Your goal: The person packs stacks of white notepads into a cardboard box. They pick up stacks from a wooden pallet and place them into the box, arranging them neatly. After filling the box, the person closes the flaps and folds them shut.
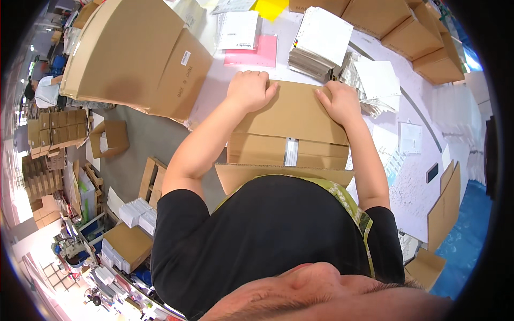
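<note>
A brown cardboard box (300, 115) lies close in front of me on the white table, its near flap (284, 172) raised toward my apron. At the far left corner, my left hand (250, 91) is closed over the edge, with the thumb on the cardboard. My right hand (341, 101) grips the far right corner the same way. Below the panel between my arms, a white and grey packet (290, 151) shows at the seam. The fingertips beyond the far edge are partly hidden.
A large carton (134, 53) stands to the left. Beyond the hands are a pink packet (265, 51), a stack of white sheets (324, 40) and loose paper bundles (377, 85). More cartons (412, 37) line the back right. A dark phone (432, 173) lies at the right.
</note>
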Demonstrator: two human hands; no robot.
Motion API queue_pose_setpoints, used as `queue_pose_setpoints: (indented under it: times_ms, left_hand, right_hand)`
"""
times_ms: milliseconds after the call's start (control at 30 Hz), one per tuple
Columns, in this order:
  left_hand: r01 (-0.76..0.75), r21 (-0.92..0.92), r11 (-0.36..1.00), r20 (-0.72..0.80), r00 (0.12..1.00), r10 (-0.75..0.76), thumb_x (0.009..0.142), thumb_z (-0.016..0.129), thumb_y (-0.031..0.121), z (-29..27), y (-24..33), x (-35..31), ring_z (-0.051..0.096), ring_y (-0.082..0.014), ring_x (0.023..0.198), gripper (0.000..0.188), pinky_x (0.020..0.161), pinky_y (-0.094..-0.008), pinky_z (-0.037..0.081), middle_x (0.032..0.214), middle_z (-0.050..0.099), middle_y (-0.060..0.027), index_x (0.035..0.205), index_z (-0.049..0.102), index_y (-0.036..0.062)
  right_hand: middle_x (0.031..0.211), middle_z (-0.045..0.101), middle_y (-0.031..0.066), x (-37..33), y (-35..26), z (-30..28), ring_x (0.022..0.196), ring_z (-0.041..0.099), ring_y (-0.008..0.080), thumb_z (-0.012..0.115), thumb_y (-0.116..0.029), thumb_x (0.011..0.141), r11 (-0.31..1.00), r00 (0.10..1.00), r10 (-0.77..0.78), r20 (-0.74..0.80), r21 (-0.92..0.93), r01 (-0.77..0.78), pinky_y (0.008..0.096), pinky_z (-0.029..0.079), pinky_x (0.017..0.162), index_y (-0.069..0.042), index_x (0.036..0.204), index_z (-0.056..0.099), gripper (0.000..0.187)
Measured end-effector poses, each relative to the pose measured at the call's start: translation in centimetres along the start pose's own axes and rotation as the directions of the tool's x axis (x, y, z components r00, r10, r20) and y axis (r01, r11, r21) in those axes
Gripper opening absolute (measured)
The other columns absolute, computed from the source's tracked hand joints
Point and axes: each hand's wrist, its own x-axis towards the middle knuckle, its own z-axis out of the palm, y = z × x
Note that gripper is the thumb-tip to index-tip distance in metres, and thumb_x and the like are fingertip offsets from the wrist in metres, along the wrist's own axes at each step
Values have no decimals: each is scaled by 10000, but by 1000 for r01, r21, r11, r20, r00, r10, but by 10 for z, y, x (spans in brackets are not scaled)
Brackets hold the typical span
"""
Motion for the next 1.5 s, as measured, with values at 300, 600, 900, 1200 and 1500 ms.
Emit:
queue_pose_setpoints:
  times_ms: [300, 600, 900, 1200, 1500]
  left_hand:
    - [-157, 57, 986, -49, 986, 160, 914, 538, 485, 11, -6, -10, 447, -372, 1275, 581, 1032, -520, 343, 1365, 507, -166, 1339, 495, 92]
    - [-427, -188, 885, 262, 846, 464, 945, 338, 680, 14, -3, -91, 89, -392, 1507, 821, 1172, -601, 75, 1643, 110, -156, 1565, 243, 150]
    - [-482, 79, 872, 210, 864, 458, 929, 543, 567, -8, 5, -124, 230, -331, 1483, 744, 1195, -505, 189, 1600, 268, -141, 1526, 348, 168]
    - [-402, -79, 912, -340, 871, 355, 881, 633, 366, 33, 3, -132, 439, -293, 1353, 541, 1105, -454, 341, 1458, 484, -89, 1361, 515, 145]
    - [-274, 2, 962, -471, 848, 243, 902, 607, 354, 47, -4, -142, 432, -298, 1356, 497, 1108, -446, 334, 1448, 494, -82, 1365, 527, 189]
  right_hand:
    - [1358, 550, 139, -6, 31, -12, 1300, 467, 318, 523, -417, 960, 909, 979, -169, 113, 402, 110, 455, 327, 1101, -74, 1332, 533, 506]
    - [1560, 350, 106, -141, -44, -47, 1466, 281, 315, 671, -604, 795, 952, 976, -217, 9, -219, 213, 663, 174, 1135, -231, 1455, 458, 787]
    - [1595, 282, 71, -109, -27, 20, 1492, 206, 286, 639, -597, 824, 983, 994, -105, -1, -150, 103, 677, 124, 1143, -293, 1497, 376, 784]
    - [1609, 248, 105, -153, -32, 32, 1496, 190, 316, 594, -493, 907, 980, 982, 94, -162, -158, -120, 645, 133, 1155, -251, 1509, 369, 687]
    - [1519, 426, 87, -211, -82, 48, 1426, 352, 298, 603, -400, 899, 975, 970, -64, -234, -223, 11, 589, 206, 1148, -200, 1419, 503, 566]
